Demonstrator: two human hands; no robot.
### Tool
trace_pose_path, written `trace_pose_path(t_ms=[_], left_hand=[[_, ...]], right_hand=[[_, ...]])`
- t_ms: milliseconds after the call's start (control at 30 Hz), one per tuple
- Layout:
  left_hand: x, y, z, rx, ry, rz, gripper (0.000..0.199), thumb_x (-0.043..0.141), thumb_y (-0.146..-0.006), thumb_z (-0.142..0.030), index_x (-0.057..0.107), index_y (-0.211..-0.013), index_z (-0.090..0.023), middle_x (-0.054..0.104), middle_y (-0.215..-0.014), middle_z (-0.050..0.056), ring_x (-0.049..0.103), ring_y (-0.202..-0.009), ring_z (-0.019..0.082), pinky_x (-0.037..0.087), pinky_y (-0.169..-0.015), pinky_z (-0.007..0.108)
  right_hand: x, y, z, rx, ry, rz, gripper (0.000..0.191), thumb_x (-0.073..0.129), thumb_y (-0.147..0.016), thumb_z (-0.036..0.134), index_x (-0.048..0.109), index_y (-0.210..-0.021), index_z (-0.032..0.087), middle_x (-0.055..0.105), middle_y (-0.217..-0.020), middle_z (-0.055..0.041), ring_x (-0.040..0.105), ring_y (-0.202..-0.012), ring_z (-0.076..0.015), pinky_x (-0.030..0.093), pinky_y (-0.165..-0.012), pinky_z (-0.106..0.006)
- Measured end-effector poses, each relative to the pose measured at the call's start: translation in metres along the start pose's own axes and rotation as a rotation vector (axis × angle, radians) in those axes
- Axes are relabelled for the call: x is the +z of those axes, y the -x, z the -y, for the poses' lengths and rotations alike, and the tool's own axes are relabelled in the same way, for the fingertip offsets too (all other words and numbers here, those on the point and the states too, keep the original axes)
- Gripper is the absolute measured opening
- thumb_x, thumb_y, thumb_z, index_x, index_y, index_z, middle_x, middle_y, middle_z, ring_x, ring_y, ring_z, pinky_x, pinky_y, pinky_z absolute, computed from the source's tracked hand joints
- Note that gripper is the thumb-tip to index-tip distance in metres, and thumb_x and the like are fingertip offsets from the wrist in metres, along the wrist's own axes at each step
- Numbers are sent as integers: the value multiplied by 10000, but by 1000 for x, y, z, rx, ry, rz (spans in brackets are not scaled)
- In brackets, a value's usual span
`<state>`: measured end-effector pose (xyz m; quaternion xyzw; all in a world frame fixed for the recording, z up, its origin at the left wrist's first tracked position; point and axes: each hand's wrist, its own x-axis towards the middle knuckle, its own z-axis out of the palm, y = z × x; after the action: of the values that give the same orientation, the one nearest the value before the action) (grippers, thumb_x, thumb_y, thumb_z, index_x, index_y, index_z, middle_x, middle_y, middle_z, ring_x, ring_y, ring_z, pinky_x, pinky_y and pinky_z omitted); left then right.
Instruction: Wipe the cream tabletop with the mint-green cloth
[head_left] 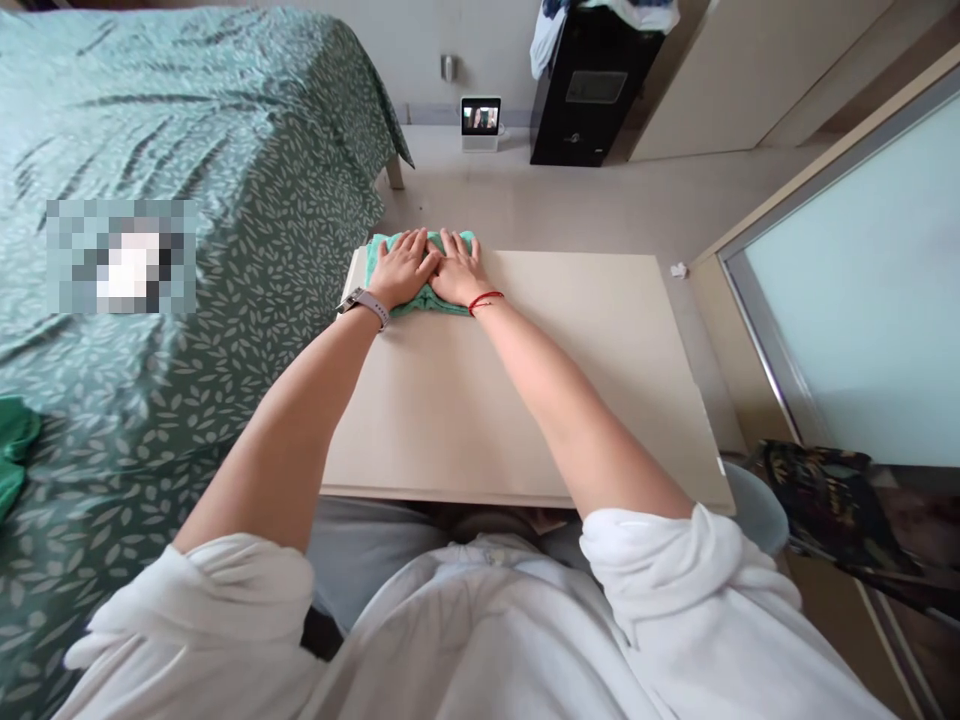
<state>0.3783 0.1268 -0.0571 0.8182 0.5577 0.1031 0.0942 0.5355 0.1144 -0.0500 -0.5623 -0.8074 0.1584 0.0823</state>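
Both hands flat on the folded towel

So our left hand [403, 271] is palm-down, fingers a bit spread, on the left part of the green towel [429, 301]. Right hand [457, 273] is loosely spread just beside it, on the right part. The towel's directly under both, long axis seemingly side to side, so neither's nearer.

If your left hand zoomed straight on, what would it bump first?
The left hand would probably meet the wall, beyond the table. The small screen is near that line but seems lower; depth is unclear.
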Motion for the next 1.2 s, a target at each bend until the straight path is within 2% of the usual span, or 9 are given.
trace_pose_path(t_ms=[133, 267, 433, 600, 733, 800, 900, 1000, 1200], left_hand=[[-1, 17, -16, -103, -1, 35, 846, 285, -1153, -504, 287, -1866, -48, 242, -1931, 230, 183, -1824, 378, 125, -1458, 648], [-8, 58, -53, -114, -39, 106, 874, 296, -1135, -450, 220, -1853, 42, 161, -1933, 276, 126, -1828, 413, 111, -1452, 673], [4, 138, -103, -39, -54, 128, 905, 332, -1135, -479, 247, -1822, 102, 169, -1911, 316, 130, -1819, 454, 124, -1440, 721], [25, 228, -147, 79, 26, 151, 924, 297, -1169, -586, 277, -1840, 49, 133, -1910, 287, 91, -1822, 425, 115, -1455, 712], [28, 269, -172, 187, 79, 265, 860, 227, -1187, -523, 291, -1846, 26, 84, -1919, 244, 27, -1813, 409, 70, -1468, 693], [27, 269, -180, 185, 79, 291, 842, 241, -1187, -505, 295, -1852, 8, 65, -1925, 229, 8, -1809, 404, 58, -1472, 683], [30, 244, -181, 138, 73, 266, 814, 254, -1179, -452, 303, -1849, 7, 90, -1928, 235, 29, -1815, 392, 72, -1469, 697], [37, 196, -171, 124, 77, 202, 789, 246, -1166, -395, 316, -1842, 5, 144, -1923, 243, 89, -1827, 372, 110, -1462, 713], [32, 84, -145, 106, 54, 179, 765, 290, -1157, -324, 284, -1860, -24, 161, -1941, 215, 113, -1833, 362, 87, -1471, 674]], right_hand=[[5, 15, -1, -33, -10, -21, 770, 405, -1129, 328, 346, -1869, 123, 193, -1981, -197, 133, -1840, -408, 22, -1453, -736], [6, 59, 0, -75, -7, -3, 792, 453, -1118, 335, 336, -1875, 139, 174, -1984, -198, 118, -1842, -413, 34, -1452, -743], [10, 155, 3, -126, 13, 40, 843, 521, -1100, 367, 322, -1876, 105, 193, -1969, -232, 133, -1838, -435, 74, -1452, -760], [21, 277, 5, -137, 43, 41, 826, 512, -1104, 415, 373, -1864, 121, 230, -1959, -202, 168, -1840, -407, 133, -1473, -734], [25, 342, 6, -48, 46, 10, 733, 440, -1132, 415, 476, -1834, 210, 296, -1943, -149, 247, -1827, -374, 218, -1473, -721], [25, 348, 4, -21, 38, 5, 696, 394, -1131, 355, 537, -1802, 232, 335, -1933, -134, 277, -1819, -360, 247, -1466, -727], [22, 321, -5, 29, 35, -32, 658, 395, -1099, 266, 664, -1695, 201, 418, -1899, -177, 323, -1801, -382, 281, -1440, -764], [20, 272, -20, 66, 29, -105, 614, 430, -1086, 246, 705, -1630, 174, 471, -1869, -207, 344, -1786, -414, 270, -1423, -792], [5, 169, -56, 129, 65, -138, 675, 360, -1124, 240, 534, -1769, 139, 359, -1929, -193, 277, -1808, -399, 199, -1432, -785]])
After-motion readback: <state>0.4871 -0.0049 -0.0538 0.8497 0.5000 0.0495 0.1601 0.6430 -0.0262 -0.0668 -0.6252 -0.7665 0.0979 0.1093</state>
